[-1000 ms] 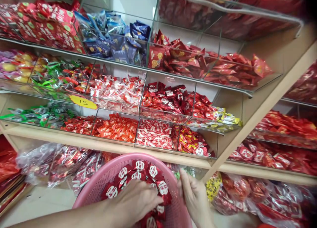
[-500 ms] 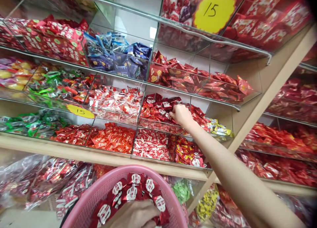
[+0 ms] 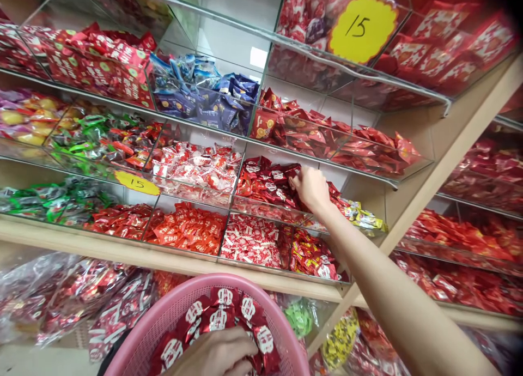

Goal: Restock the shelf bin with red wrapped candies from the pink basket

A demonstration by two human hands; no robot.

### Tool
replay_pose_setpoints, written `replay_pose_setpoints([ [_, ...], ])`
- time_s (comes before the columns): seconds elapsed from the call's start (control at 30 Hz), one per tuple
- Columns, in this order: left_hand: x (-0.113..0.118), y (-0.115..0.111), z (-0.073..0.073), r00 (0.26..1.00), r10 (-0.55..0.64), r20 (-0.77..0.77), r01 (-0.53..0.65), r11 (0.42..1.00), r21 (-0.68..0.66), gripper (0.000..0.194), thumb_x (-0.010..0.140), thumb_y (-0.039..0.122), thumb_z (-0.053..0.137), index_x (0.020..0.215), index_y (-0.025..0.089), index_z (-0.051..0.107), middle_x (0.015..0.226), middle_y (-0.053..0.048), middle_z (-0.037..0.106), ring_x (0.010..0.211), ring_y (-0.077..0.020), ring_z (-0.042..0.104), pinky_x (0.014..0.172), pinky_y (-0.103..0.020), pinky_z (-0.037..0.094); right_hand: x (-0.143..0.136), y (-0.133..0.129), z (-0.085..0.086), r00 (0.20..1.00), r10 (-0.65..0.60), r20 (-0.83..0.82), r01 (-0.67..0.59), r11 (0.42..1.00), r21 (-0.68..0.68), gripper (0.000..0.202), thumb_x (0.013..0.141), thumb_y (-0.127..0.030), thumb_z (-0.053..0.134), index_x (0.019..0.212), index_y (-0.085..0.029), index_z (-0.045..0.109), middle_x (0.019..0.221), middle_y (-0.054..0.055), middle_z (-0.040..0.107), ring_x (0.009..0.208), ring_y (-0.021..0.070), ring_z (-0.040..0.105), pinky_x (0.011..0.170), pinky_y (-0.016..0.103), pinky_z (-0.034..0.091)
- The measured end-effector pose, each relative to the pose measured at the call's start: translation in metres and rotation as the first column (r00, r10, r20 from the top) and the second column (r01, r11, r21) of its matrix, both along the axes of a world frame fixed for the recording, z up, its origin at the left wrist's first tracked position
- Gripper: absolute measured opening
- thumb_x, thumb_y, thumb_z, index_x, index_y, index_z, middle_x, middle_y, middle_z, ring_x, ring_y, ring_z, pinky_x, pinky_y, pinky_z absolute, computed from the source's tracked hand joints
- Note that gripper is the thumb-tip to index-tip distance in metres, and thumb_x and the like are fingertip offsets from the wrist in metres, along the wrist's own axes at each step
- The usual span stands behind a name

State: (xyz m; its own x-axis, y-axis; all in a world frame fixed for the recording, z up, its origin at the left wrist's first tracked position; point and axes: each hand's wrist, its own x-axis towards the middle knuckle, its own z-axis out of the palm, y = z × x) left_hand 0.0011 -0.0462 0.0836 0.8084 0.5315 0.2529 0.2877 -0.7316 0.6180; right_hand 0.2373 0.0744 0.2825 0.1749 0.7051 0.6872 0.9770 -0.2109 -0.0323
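Right hand (image 3: pixel 312 188) curled at shelf candies (image 3: pixel 273 182), left hand (image 3: pixel 218 351) likewise in basket (image 3: pixel 163 313); we can't see holds. Loose grip risks drops.

A sweet shop: clear-walled shelves (image 3: pixel 163 258) of wrapped candies (image 3: pixel 190 230), yellow tags (image 3: pixel 363 28) reading 15 at one and nine o'clock.

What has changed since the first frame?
The right hand has moved up from the right side of the pink basket to the dark red shelf packets; whether it grips any is unclear. The left hand is still over the packets in the basket.
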Motion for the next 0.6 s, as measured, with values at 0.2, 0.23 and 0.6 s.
replay_pose_setpoints([
  [0.2,0.004,0.027,0.019,0.967,0.166,0.193,-0.124,0.969,-0.212,0.024,0.088,0.031,0.044,0.098,0.025,0.064,0.098,0.0,0.067,0.09,-0.0165,0.059,0.082,-0.028,0.044,0.006,-0.052,-0.011,0.779,0.523,-0.348,-0.355,0.823,0.443,0.016,0.078,-0.028,0.057,0.066,-0.018,0.055,0.065,0.005,0.065,0.065,0.0194,0.062,0.069,0.035,0.047],
  [0.23,0.007,0.033,0.026,0.942,0.213,0.26,-0.14,0.951,-0.275,0.023,0.088,0.033,0.045,0.098,0.024,0.064,0.096,-0.001,0.067,0.089,-0.0163,0.059,0.081,-0.028,0.044,0.003,-0.062,-0.02,0.653,0.615,-0.443,-0.401,0.776,0.487,0.016,0.077,-0.031,0.059,0.068,-0.018,0.055,0.065,0.004,0.065,0.064,0.0182,0.063,0.069,0.034,0.048],
  [0.6,0.031,0.05,0.063,0.74,0.391,0.547,0.043,0.784,-0.619,0.022,0.082,0.038,0.054,0.087,0.017,0.052,0.069,0.001,0.063,0.062,-0.0121,0.063,0.06,-0.024,0.049,-0.033,-0.118,-0.131,-0.182,0.45,-0.874,-0.461,0.746,0.481,0.022,0.072,-0.036,0.07,0.075,-0.017,0.059,0.072,-0.001,0.062,0.077,0.0162,0.067,0.075,0.029,0.053],
])
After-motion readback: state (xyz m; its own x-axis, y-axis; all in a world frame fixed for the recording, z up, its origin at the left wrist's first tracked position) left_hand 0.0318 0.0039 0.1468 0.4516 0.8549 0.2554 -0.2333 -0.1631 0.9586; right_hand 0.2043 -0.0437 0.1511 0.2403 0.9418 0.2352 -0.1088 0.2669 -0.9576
